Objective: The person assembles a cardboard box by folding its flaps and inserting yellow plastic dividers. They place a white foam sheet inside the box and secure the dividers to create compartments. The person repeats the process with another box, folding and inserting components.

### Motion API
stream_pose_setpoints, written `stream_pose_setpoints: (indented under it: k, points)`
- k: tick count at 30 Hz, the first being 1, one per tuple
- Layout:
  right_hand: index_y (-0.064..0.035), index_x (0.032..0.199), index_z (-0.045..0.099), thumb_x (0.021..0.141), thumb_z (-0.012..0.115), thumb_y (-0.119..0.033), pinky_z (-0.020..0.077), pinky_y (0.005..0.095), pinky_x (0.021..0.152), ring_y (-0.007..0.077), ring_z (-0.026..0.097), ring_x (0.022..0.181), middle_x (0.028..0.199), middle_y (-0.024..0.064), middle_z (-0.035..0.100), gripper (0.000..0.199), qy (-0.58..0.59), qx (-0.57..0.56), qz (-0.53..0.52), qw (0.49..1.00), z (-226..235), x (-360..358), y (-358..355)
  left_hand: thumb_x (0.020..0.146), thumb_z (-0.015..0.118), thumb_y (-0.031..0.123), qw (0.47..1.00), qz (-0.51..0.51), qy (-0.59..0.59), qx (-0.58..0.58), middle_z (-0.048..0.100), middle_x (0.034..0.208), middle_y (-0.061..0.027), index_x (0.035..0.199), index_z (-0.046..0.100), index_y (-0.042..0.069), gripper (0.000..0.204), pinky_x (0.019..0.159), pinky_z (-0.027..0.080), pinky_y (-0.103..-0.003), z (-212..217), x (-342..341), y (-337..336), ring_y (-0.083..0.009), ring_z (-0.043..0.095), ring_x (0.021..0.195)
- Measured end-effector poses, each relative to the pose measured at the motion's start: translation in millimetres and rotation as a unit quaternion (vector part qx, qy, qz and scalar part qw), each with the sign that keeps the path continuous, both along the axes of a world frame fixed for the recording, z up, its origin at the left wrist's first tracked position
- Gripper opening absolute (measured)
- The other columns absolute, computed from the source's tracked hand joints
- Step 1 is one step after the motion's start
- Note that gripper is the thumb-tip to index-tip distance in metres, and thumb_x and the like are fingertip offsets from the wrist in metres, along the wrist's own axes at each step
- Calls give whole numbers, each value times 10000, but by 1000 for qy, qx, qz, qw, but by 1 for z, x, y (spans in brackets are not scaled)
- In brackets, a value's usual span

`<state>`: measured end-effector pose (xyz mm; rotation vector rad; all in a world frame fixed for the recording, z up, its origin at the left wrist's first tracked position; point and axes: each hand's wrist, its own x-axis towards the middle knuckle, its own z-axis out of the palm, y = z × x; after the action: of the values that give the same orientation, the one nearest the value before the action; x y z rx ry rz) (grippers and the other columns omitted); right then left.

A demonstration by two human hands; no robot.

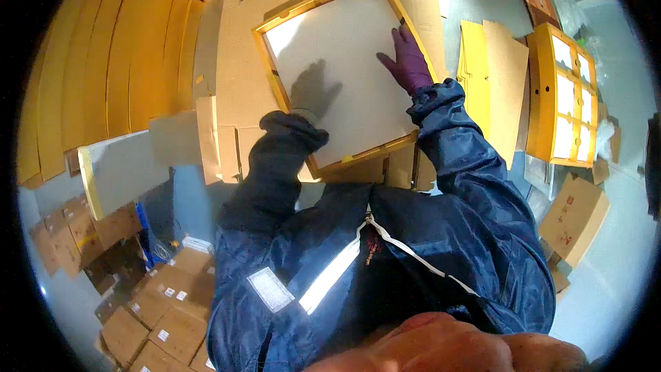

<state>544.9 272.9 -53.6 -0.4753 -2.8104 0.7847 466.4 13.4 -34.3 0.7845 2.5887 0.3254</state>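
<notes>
A shallow, square yellow box or tray [344, 83] with a white panel inside lies tilted on cardboard in front of me. My left hand [313, 91], gloved and in shadow, rests over the panel's lower left part with its fingers spread. My right hand [408, 62], in a purple glove, is at the tray's right rim. Its fingers are stretched along that side and its thumb points in over the panel. Neither hand grips anything that I can see.
Brown cardboard [241, 62] lies under the tray. Tall stacked cardboard sheets [124, 55] stand at the left. Flat yellow pieces [474, 76] lie to the right, beside a yellow box with white compartments [564, 96]. Several cartons [175, 296] stand at lower left, another carton [573, 219] at right.
</notes>
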Motion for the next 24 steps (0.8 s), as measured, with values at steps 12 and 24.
stream_pose_setpoints:
  k: [12,24]
  points:
    - [-48,1212,611,904,722,-269,484,356,973,238,615,1079,1149,133,625,395,135,-211,-185,950,21,107,-1,969,508,201,991,-30,99,-82,612,1145,-117,1273,572,174,311,795,574,-468,-38,-209,-4,-363,668,1004]
    - [-9,1180,598,782,783,-357,488,409,959,347,619,1091,1145,211,648,560,30,-64,-491,868,-51,369,135,929,595,367,975,222,3,-28,662,1008,-290,1040,567,-80,462,781,504,-469,-69,-14,-143,-410,650,903]
